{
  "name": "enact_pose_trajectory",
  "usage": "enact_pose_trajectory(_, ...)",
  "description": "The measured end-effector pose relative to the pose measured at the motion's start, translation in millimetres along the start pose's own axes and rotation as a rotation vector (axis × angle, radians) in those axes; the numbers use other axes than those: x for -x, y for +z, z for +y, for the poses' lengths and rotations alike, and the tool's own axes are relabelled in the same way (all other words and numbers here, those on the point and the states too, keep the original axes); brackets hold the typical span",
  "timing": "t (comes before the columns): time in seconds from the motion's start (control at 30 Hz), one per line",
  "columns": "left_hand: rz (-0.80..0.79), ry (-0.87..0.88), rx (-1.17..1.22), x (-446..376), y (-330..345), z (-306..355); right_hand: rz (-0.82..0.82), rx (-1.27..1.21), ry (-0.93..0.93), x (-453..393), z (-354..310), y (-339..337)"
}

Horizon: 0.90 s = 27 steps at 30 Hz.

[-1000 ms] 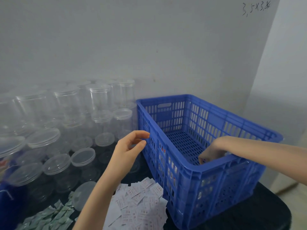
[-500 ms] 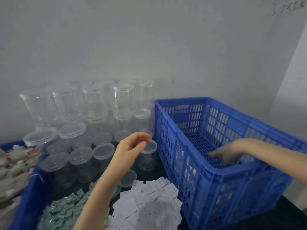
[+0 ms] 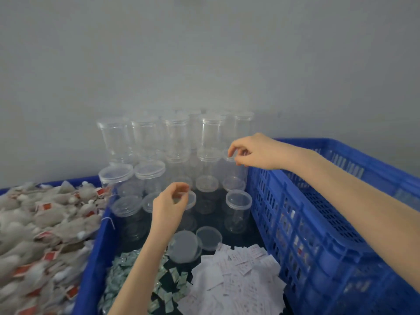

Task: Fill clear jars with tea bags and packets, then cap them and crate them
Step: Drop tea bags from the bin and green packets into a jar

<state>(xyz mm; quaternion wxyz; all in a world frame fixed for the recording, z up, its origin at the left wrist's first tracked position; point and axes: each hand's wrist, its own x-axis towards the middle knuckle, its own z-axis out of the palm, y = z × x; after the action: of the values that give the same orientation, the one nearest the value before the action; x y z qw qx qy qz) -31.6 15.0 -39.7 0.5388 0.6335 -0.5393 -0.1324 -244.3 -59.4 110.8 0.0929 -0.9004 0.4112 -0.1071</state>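
Clear lidded jars (image 3: pixel 177 137) stand stacked in tiers against the wall. A single capped jar (image 3: pixel 238 210) stands in front of them beside the blue crate (image 3: pixel 318 223). My right hand (image 3: pixel 250 152) reaches left over the crate's corner, fingers hooked at the lid of a second-tier jar (image 3: pixel 209 155); whether it touches is unclear. My left hand (image 3: pixel 170 201) hovers over the front jars with loosely curled fingers, holding nothing. Two loose lids (image 3: pixel 185 246) lie below it. Green packets (image 3: pixel 120 269) and white packets (image 3: pixel 238 280) are heaped on the dark table.
At the left, a second blue crate (image 3: pixel 100 235) holds a heap of tea bags (image 3: pixel 45 223) with red tags. A grey wall (image 3: pixel 204 53) closes off the back. The right crate's slatted floor shows bare where visible.
My right hand has come out of the blue crate and swung left to the stacked jars. My view has turned left, bringing the tea-bag crate into sight. The left hand stays over the front jars.
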Motion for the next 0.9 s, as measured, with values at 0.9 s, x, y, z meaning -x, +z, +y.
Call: enact_pose_trajectory(0.9,0.142,0.182,-0.508,-20.7,-1.8,-49.6,0.143,-0.532,0.224,-106.9,-12.8,272.8)
